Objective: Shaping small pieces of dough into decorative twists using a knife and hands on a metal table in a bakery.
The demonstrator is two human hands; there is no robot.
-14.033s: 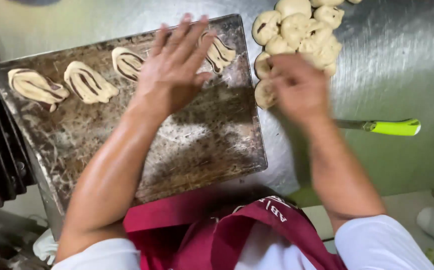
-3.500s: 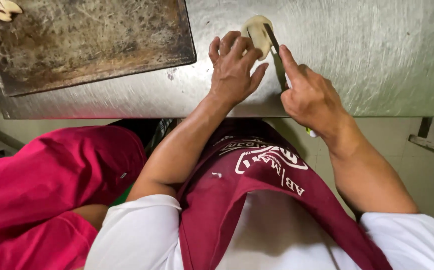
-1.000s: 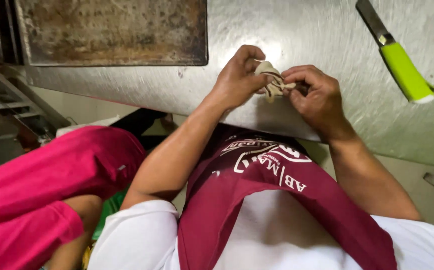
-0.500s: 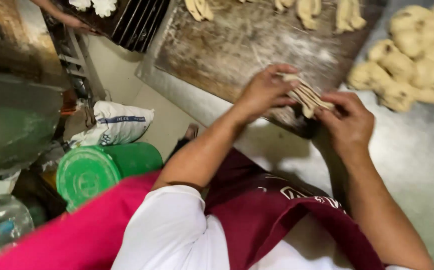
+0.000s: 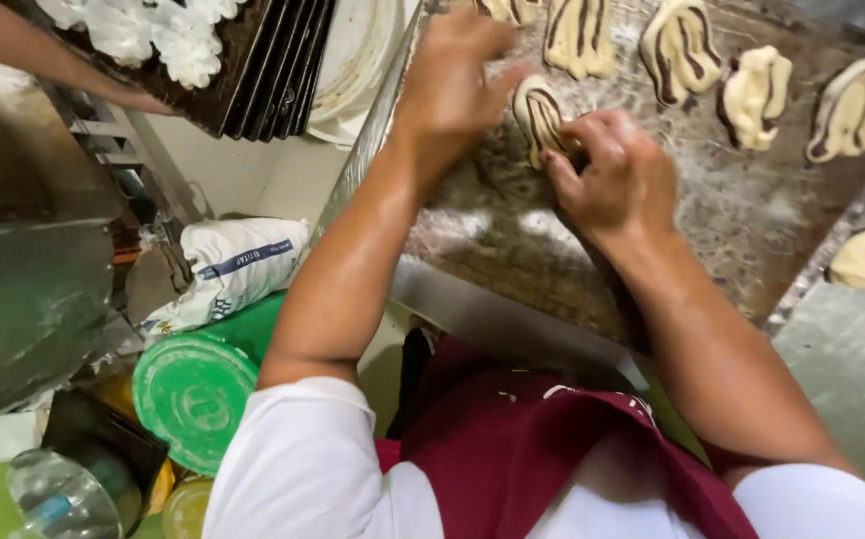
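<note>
Dough piece (image 5: pixel 537 115) now set down on floured tray (image 5: pixel 592 250), pinched by left hand (image 5: pixel 452 85) and right hand (image 5: pixel 612 175); previously held mid-air.

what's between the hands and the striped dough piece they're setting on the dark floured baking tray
Nothing visible. The left hand and right hand already touch the pale, dark-striped dough piece, which lies on the dark floured baking tray. The other shaped striped dough pieces sit apart, further along the tray.

Warm indoor light, motion-blurred throughout, edges bent by wide lens.
</note>
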